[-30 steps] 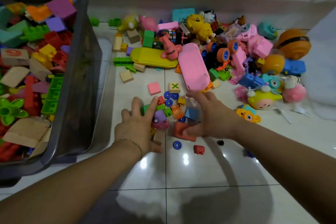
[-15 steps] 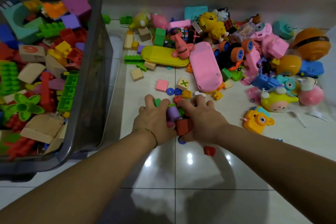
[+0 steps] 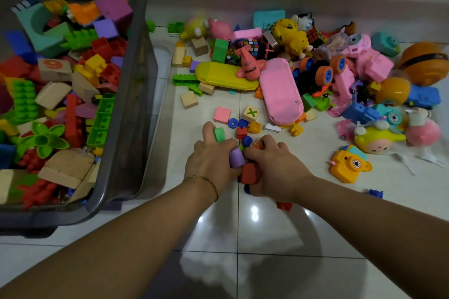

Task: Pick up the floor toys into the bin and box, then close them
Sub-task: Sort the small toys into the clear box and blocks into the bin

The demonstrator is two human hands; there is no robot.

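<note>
On glossy tile (image 3: 267, 238), left hand (image 3: 211, 162) and right hand (image 3: 277, 170) fingers (image 3: 267, 142) grip chunky plastic blocks (image 3: 237, 158).

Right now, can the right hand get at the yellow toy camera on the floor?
Probably yes: only bare tile lies between the right hand and the yellow toy camera. But that hand is curled round a red block and other small pieces, so it would have to empty first.
</note>
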